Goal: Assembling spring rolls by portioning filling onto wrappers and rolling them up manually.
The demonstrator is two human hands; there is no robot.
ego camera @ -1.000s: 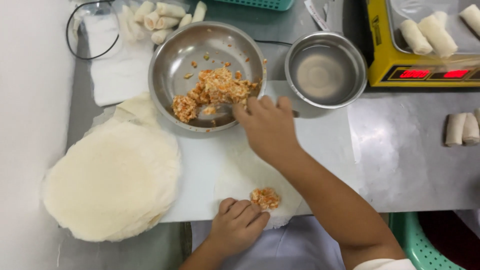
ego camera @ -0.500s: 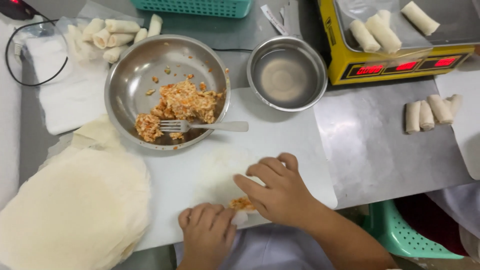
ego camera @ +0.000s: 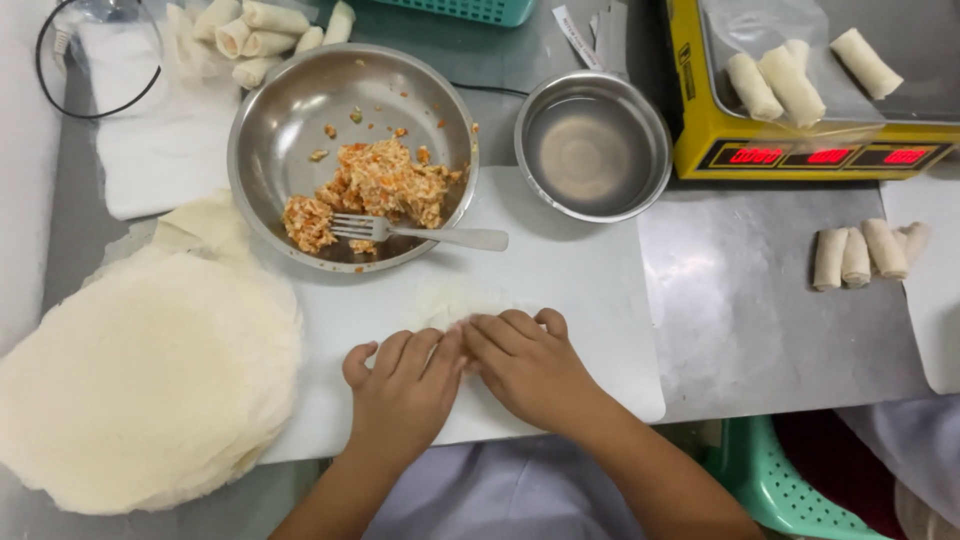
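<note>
My left hand (ego camera: 400,385) and my right hand (ego camera: 525,365) lie side by side, palms down, on a thin white wrapper (ego camera: 450,300) spread on the white cutting board (ego camera: 590,290). The fingers of both press on the wrapper's near part, and whatever lies under them is hidden. Beyond the hands stands a steel bowl (ego camera: 270,120) with orange minced filling (ego camera: 375,185). A fork (ego camera: 430,235) rests in it, its handle over the rim, untouched.
A stack of round wrappers (ego camera: 140,375) lies at the left. A smaller steel bowl of water (ego camera: 595,145) stands at the right of the filling bowl. Finished rolls lie at the back left (ego camera: 265,35), on a yellow scale (ego camera: 790,80), and at the right (ego camera: 865,250).
My right hand left the fork in the bowl and came down to the wrapper beside my left hand. Both now cover the small heap of filling seen earlier.
</note>
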